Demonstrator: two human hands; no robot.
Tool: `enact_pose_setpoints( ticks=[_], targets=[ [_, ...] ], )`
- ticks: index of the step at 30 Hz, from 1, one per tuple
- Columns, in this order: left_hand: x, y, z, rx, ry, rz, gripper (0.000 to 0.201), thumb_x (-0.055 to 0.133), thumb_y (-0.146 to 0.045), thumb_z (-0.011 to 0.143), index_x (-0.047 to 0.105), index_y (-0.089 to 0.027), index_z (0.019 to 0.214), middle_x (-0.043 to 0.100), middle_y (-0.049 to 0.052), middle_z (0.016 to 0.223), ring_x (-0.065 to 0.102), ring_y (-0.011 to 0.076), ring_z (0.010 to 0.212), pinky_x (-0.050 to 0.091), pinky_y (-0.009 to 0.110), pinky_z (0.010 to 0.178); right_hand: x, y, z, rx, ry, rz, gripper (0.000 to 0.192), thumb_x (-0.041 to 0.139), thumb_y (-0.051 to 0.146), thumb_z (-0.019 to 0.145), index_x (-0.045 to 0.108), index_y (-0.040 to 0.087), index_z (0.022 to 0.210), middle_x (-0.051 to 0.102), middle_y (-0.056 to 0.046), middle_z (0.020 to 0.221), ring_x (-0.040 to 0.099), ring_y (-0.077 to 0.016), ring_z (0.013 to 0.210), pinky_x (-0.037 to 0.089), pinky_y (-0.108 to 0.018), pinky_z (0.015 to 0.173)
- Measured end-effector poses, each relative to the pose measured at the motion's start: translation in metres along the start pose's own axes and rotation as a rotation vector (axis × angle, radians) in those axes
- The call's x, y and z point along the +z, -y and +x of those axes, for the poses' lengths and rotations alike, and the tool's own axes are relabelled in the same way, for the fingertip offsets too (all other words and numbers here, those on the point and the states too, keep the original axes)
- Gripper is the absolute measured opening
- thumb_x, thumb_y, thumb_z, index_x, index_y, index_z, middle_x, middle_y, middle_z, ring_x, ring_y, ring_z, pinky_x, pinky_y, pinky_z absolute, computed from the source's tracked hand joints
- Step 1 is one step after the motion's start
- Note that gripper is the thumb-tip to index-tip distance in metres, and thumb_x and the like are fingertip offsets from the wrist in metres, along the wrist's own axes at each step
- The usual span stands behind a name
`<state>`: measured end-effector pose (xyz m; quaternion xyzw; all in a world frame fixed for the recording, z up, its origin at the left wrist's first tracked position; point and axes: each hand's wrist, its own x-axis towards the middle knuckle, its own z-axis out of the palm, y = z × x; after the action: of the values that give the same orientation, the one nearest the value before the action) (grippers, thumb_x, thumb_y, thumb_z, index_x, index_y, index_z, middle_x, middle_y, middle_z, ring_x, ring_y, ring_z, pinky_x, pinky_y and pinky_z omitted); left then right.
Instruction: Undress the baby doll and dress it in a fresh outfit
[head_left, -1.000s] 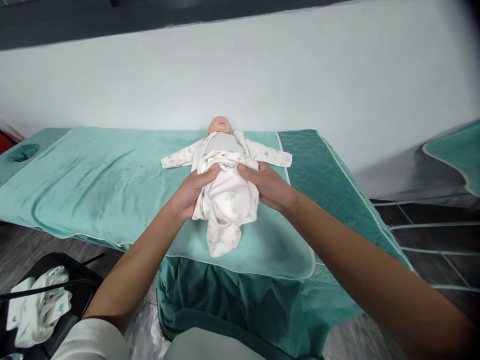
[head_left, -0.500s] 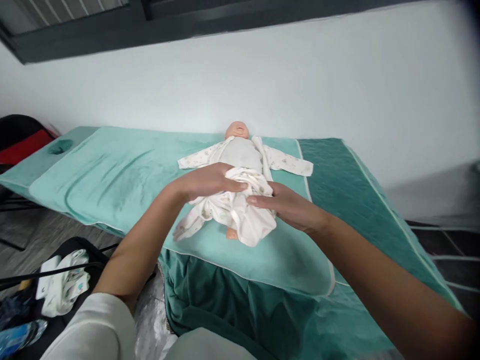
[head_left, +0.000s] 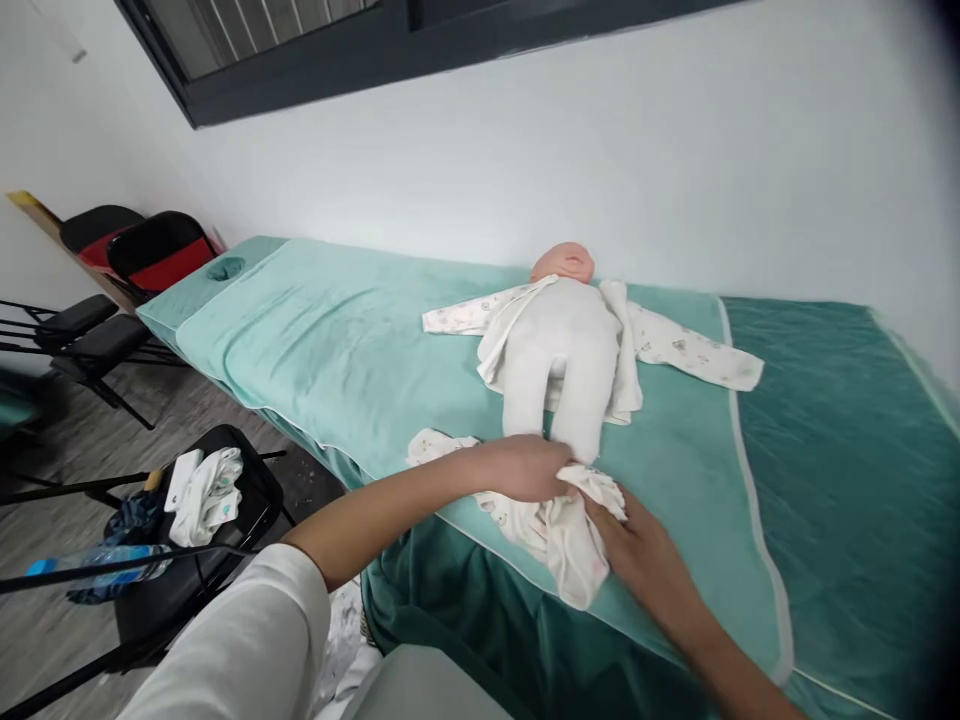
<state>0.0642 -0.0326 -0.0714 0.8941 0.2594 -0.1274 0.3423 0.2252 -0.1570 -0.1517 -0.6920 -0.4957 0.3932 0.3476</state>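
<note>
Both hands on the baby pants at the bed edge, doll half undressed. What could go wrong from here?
1. The bunched pants hang over the edge of the light green towel under the left hand and right hand; they may slip to the floor.
2. The doll lies on its open top, feet near both hands; tugging might drag it toward the edge.

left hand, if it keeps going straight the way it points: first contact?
Likely the right hand: the left hand points rightward across the bunched baby trousers it grips, just below the doll's legs. Depth is uncertain.
</note>
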Motion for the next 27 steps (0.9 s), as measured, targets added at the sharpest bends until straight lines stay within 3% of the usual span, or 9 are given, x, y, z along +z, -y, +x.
enact_pose_setpoints(
  ticks=[5,8,12,14,18,22,27],
  targets=[
    [-0.011,0.006,-0.006,0.022,-0.083,-0.247,0.042,0.054,-0.051,0.093,0.06,-0.017,0.116,0.067,0.011,0.119,0.062,0.026,0.106,0.046,0.033,0.085,0.001,0.016,0.006,-0.067,-0.088,0.125,0.022,0.05,0.052,0.092,0.055,0.031,0.093,0.069,-0.007,0.099,0.065,-0.0352,0.096,0.052,-0.052,0.089],
    [-0.022,0.011,-0.011,0.125,-0.02,-0.491,0.047,0.064,-0.056,0.086,0.062,-0.018,0.114,0.066,0.007,0.118,0.061,0.0239,0.108,0.046,0.03,0.087,-0.003,0.014,0.014,-0.143,-0.156,0.229,0.014,0.056,0.044,0.089,0.055,0.03,0.094,0.068,-0.007,0.101,0.063,-0.0331,0.094,0.051,-0.047,0.087],
    [-0.043,0.02,-0.01,0.18,0.055,-0.684,0.052,0.079,-0.045,0.075,0.065,-0.021,0.118,0.065,0.006,0.123,0.059,0.0257,0.117,0.046,0.031,0.093,-0.006,0.004,0.035,-0.244,-0.227,0.32,0.018,0.061,0.04,0.086,0.055,0.03,0.1,0.065,-0.006,0.099,0.06,-0.0313,0.095,0.048,-0.045,0.088],
    [-0.052,0.022,-0.006,0.144,-0.023,-0.705,0.049,0.079,-0.04,0.074,0.066,-0.021,0.117,0.066,0.006,0.124,0.06,0.0255,0.118,0.046,0.031,0.095,-0.006,0.002,0.049,-0.228,-0.258,0.359,0.025,0.062,0.045,0.087,0.054,0.027,0.102,0.063,-0.005,0.098,0.06,-0.0282,0.095,0.048,-0.042,0.088],
    [-0.064,0.025,0.009,0.068,-0.289,-0.706,0.037,0.072,-0.031,0.075,0.068,-0.016,0.11,0.067,0.007,0.117,0.061,0.0234,0.111,0.046,0.032,0.094,-0.007,0.008,0.074,-0.182,-0.283,0.41,0.035,0.061,0.054,0.089,0.055,0.022,0.102,0.062,-0.003,0.098,0.058,-0.0219,0.092,0.047,-0.034,0.082],
    [-0.066,0.029,0.028,0.119,-0.508,-0.631,0.03,0.068,-0.024,0.075,0.066,-0.014,0.104,0.069,0.007,0.111,0.062,0.0214,0.105,0.046,0.032,0.094,-0.013,0.013,0.091,-0.2,-0.301,0.378,0.035,0.06,0.056,0.09,0.055,0.022,0.097,0.062,0.0,0.09,0.056,-0.0184,0.084,0.044,-0.029,0.075],
    [-0.065,0.031,0.047,0.088,-0.78,-0.328,0.026,0.056,-0.012,0.079,0.064,-0.02,0.102,0.071,0.003,0.108,0.064,0.0206,0.104,0.046,0.032,0.094,-0.018,0.008,0.112,-0.291,-0.412,0.257,0.038,0.055,0.059,0.091,0.053,0.021,0.089,0.057,0.001,0.078,0.053,-0.0175,0.075,0.042,-0.03,0.07]
  ],
)
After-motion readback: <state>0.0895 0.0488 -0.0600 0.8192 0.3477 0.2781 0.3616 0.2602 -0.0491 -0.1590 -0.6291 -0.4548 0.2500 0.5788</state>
